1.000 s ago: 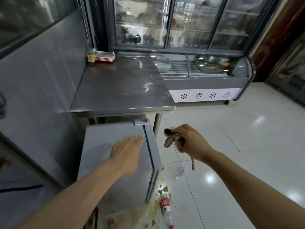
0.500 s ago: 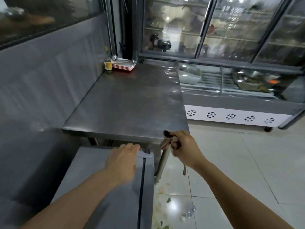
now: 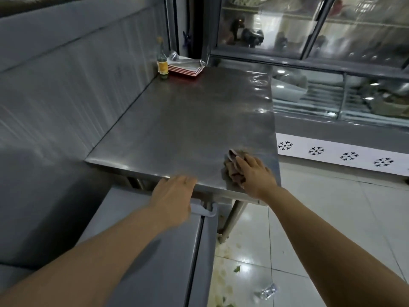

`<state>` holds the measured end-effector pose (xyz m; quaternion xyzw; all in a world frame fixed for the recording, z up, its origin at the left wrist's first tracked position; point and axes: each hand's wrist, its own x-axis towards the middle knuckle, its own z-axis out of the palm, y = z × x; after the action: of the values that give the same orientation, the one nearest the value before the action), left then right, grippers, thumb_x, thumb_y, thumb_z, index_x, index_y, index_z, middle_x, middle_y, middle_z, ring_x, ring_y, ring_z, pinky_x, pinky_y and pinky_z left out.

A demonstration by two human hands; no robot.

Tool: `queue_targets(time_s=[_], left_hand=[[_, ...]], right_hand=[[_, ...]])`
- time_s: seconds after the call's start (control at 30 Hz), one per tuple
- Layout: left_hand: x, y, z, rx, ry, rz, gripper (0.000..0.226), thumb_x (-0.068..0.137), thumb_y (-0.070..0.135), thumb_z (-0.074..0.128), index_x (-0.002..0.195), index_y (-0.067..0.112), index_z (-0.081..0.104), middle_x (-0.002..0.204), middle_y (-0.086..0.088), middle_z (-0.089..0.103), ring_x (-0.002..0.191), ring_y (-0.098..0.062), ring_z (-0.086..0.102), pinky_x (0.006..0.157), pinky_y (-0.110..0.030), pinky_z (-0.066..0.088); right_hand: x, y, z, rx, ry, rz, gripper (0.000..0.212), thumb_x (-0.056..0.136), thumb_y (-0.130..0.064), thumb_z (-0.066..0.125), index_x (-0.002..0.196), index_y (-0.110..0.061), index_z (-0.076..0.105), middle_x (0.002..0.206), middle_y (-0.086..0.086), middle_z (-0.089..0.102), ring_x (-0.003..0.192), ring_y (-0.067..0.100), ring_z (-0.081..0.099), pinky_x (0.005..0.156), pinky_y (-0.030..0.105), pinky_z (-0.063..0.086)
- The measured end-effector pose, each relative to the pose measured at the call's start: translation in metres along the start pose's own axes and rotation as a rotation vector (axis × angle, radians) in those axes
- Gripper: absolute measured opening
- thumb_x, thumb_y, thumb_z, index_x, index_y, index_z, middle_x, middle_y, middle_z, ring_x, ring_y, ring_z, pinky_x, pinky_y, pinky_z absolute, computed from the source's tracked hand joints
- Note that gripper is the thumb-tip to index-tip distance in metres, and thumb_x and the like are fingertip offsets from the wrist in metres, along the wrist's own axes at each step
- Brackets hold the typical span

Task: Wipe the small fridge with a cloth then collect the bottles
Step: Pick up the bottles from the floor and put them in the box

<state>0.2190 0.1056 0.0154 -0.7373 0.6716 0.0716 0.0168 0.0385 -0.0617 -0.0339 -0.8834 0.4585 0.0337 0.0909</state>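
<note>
My right hand (image 3: 254, 173) presses a crumpled brownish cloth (image 3: 232, 168) onto the near right corner of the steel table (image 3: 188, 120). The small grey fridge (image 3: 155, 251) stands below the table's front edge, seen from above with its door seam and hinge cap. Over the fridge's top, at the table's front edge, my left hand (image 3: 173, 196) hovers with fingers spread and nothing in it. A clear plastic bottle (image 3: 265, 292) lies on the tiled floor to the right of the fridge. A glass bottle with a yellow label (image 3: 162, 63) stands at the table's far left corner.
Red-rimmed plates (image 3: 186, 67) are stacked beside the glass bottle. A steel wall (image 3: 66, 85) lines the left. A glass display chiller (image 3: 332, 96) with a snowflake panel stands behind the table. Leaf scraps and a spill (image 3: 228, 273) lie on the floor by the fridge.
My right hand has risen from beside the fridge and set the cloth on the table's near corner. My left hand slid forward to the table edge. The view tilted up.
</note>
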Motion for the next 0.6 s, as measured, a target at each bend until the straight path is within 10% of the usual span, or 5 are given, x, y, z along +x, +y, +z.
queue_targets(time_s=[0.6], left_hand=[[-0.156,-0.022,-0.03,-0.019,-0.018,0.005,0.06,0.086,0.02,0.056,0.14,0.016,0.031,0.136,-0.005,0.043,0.121,-0.023,0.043,0.098,-0.036,0.037]], right_hand=[[-0.187,-0.145,-0.04,-0.011,-0.054,-0.056,0.078,0.083,-0.024,0.066,0.147,-0.022,0.023,0.158,0.003,0.011,0.144,0.028,0.012,0.115,0.045,0.024]])
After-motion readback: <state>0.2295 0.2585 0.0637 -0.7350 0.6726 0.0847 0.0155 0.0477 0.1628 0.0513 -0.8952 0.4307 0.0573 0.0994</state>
